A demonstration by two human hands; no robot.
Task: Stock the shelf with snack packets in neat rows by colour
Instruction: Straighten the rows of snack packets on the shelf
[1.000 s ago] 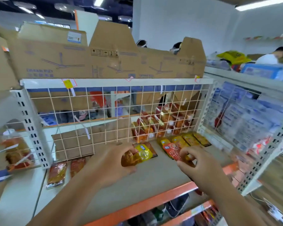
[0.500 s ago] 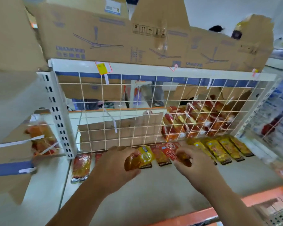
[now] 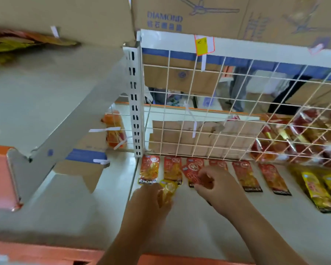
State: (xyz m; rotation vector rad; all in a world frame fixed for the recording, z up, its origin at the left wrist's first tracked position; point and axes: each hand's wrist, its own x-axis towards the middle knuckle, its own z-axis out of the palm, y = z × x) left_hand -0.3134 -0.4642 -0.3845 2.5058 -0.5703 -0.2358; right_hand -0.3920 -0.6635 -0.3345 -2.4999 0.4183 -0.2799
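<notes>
L grip (image 3: 148, 204) pinches yellow pkt (image 3: 167, 190), R grip (image 3: 218, 188) pinches red pkt (image 3: 188, 174), mid-frame over shelf (image 3: 189, 232); red row (image 3: 246, 175) along wire grid (image 3: 218, 111), yellows (image 3: 317, 190) far right.

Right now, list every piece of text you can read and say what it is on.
"DIAMOND": cardboard box at the top.
"KONCHEW": bottom edge of the leftmost red packet.
Too blurred to read: the characters under DIAMOND, the marks on the yellow tag, the print on the other packets.
</notes>
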